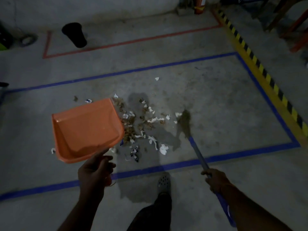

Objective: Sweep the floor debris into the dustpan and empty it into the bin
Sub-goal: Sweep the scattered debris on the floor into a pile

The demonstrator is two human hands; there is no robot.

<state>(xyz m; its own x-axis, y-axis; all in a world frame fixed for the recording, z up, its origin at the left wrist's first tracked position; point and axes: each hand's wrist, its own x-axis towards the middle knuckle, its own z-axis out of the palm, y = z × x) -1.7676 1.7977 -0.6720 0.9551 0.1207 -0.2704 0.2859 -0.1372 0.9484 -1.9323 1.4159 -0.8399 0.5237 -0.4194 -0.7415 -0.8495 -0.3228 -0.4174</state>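
Observation:
An orange dustpan [86,129] is held at the left, its open lip facing right toward a pile of debris [141,124]: dry leaves, white paper scraps and foil bits on the concrete floor. My left hand [95,170] grips the dustpan at its near edge; the handle is hidden under the hand. My right hand [215,179] grips the blue and grey handle of a broom [198,152]. Its brownish head [185,123] sits just right of the debris. The pan looks empty inside. A black bin [75,35] stands far back on the left.
Blue tape [150,169] outlines a floor rectangle around the debris; red tape [126,43] marks another behind. A yellow-black hazard stripe [260,67] runs along the right, with orange rack legs [298,39] beyond. My shoe [164,182] stands near the blue line.

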